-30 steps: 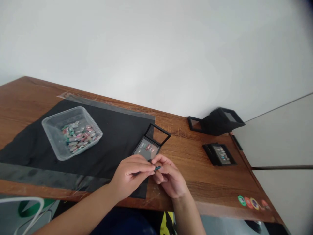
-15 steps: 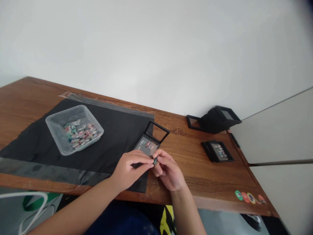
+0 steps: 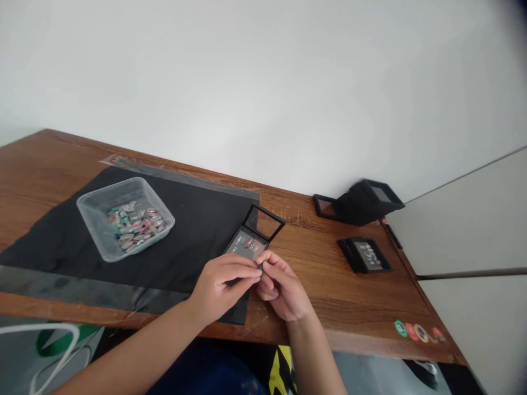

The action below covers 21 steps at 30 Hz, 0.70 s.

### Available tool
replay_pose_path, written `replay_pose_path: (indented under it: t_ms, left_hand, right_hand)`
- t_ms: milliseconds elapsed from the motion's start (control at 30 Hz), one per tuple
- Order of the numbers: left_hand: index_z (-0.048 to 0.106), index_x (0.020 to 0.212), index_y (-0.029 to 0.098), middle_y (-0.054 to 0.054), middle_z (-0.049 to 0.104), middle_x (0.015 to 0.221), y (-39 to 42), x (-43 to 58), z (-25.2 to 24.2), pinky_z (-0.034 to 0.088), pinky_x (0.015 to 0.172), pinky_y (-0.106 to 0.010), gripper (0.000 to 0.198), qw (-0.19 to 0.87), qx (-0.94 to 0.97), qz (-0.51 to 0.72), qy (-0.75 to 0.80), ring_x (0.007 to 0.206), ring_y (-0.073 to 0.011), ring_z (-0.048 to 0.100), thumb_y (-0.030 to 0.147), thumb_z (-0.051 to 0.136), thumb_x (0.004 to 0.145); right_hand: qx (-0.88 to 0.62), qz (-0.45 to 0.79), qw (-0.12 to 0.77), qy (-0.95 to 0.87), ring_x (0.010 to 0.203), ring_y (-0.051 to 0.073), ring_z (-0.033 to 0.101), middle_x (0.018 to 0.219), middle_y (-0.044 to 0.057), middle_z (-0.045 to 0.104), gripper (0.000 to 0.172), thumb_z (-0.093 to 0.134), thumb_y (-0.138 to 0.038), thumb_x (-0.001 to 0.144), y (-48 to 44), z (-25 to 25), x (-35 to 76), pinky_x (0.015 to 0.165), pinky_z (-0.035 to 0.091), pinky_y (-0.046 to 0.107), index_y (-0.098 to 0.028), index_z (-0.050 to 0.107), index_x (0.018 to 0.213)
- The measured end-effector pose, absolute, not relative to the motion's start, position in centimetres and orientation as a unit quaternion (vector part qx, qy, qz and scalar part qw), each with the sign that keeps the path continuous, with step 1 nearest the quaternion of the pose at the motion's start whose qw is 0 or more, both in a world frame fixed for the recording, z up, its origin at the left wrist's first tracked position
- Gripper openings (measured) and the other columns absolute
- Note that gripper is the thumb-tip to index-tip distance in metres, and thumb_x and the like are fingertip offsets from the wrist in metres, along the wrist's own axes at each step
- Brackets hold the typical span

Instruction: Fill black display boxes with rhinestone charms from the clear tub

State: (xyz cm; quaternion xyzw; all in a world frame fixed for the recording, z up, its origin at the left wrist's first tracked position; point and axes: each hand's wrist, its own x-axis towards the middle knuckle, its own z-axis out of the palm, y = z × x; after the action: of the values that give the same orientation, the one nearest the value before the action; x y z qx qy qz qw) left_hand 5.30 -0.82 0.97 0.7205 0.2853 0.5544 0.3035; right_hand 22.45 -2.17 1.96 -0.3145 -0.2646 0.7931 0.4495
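Just in front of an open black display case [image 3: 246, 244], my two hands meet fingertip to fingertip. A small dark press-on nail [image 3: 261, 267] is pinched between them, mostly hidden by the fingers. My left hand [image 3: 220, 282] reaches it from the left with thumb and index finger closed. My right hand [image 3: 286, 288] grips it from the right, its other fingers curled under. The case's framed lid [image 3: 269, 222] is tilted up, and a few nails lie on its grey base. Left of my hands, a clear plastic tub [image 3: 96, 230] holds many colourful press-on nails [image 3: 138, 225].
A black sheet [image 3: 193, 219] covers the left of the wooden table [image 3: 321, 263]. Stacked black cases [image 3: 362, 203] stand against the wall at right. Nearer lies a case with nails inside [image 3: 368, 255]. Several round stickers [image 3: 411, 331] are at the front right edge.
Both hands stay nearly in place. The fingertips have closed further over the nail, so less of it shows. The tub and cases have not moved on the table.
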Motion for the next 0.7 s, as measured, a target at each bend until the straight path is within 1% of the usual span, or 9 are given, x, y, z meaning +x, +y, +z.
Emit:
replay_pose_path:
  t_ms: [67,133,200,333,533,600,700]
  left_hand:
    - [0.077,0.093,0.022,-0.004,0.078,0.091,-0.87,5.32,0.9,0.06,0.075,-0.026,0.016,0.284,0.731,0.551,0.286,0.081,-0.0151,0.074,0.008,0.071,0.087]
    - [0.077,0.092,0.022,-0.004,0.077,0.091,-0.89,5.32,0.89,0.059,0.076,-0.027,0.015,0.258,0.741,0.548,0.29,0.082,-0.0152,0.072,0.009,0.07,0.088]
    - [0.075,0.092,0.021,-0.004,0.076,0.092,-0.9,5.33,0.92,0.059,0.081,-0.031,0.015,0.23,0.747,0.551,0.293,0.086,-0.0164,0.072,0.008,0.07,0.087]
    - [0.072,0.092,0.021,-0.004,0.075,0.096,-0.99,5.42,0.99,0.056,0.096,-0.038,0.017,0.181,0.754,0.557,0.299,0.104,-0.0207,0.068,0.005,0.071,0.085]
    - [0.07,0.094,0.022,-0.004,0.071,0.095,-1.09,5.81,1.03,0.053,0.097,-0.041,0.015,0.134,0.764,0.54,0.326,0.109,-0.0223,0.064,0.008,0.071,0.087]
    - [0.069,0.094,0.023,-0.003,0.071,0.094,-1.02,5.92,1.05,0.053,0.097,-0.042,0.015,0.136,0.762,0.538,0.334,0.109,-0.0228,0.064,0.01,0.071,0.087]
    - [0.066,0.098,0.022,-0.005,0.072,0.095,-0.96,6.0,0.95,0.054,0.096,-0.042,0.015,0.184,0.735,0.553,0.347,0.103,-0.0228,0.067,0.015,0.073,0.087]
  right_hand:
    - [-0.324,0.79,0.451,-0.26,0.041,0.002,0.017,0.049,-0.012,0.037,0.022,0.078,-0.035,0.085,-2.12,1.96,22.42,0.041,0.012,0.015,-0.019,0.065,0.092]
    - [-0.335,0.787,0.452,-0.253,0.041,0.002,0.017,0.048,-0.012,0.038,0.023,0.08,-0.035,0.083,-2.08,1.97,22.38,0.04,0.012,0.015,-0.019,0.066,0.092]
    - [-0.342,0.786,0.452,-0.247,0.04,0.002,0.018,0.048,-0.012,0.039,0.022,0.081,-0.034,0.082,-2.04,1.96,22.36,0.04,0.012,0.015,-0.019,0.068,0.091]
    - [-0.34,0.78,0.462,-0.249,0.039,0.002,0.02,0.048,-0.011,0.04,0.02,0.081,-0.033,0.081,-1.98,1.83,22.35,0.039,0.014,0.015,-0.02,0.072,0.092]
    - [-0.342,0.779,0.458,-0.257,0.04,0.002,0.023,0.049,-0.01,0.042,0.018,0.081,-0.033,0.081,-2.08,1.63,22.4,0.041,0.015,0.015,-0.02,0.073,0.092]
    - [-0.346,0.776,0.461,-0.255,0.041,0.002,0.023,0.049,-0.01,0.042,0.019,0.082,-0.033,0.081,-2.12,1.65,22.38,0.041,0.016,0.015,-0.02,0.073,0.092]
    - [-0.354,0.769,0.463,-0.26,0.041,0.003,0.023,0.048,-0.011,0.041,0.021,0.082,-0.034,0.08,-2.13,1.75,22.29,0.042,0.018,0.016,-0.02,0.072,0.092]
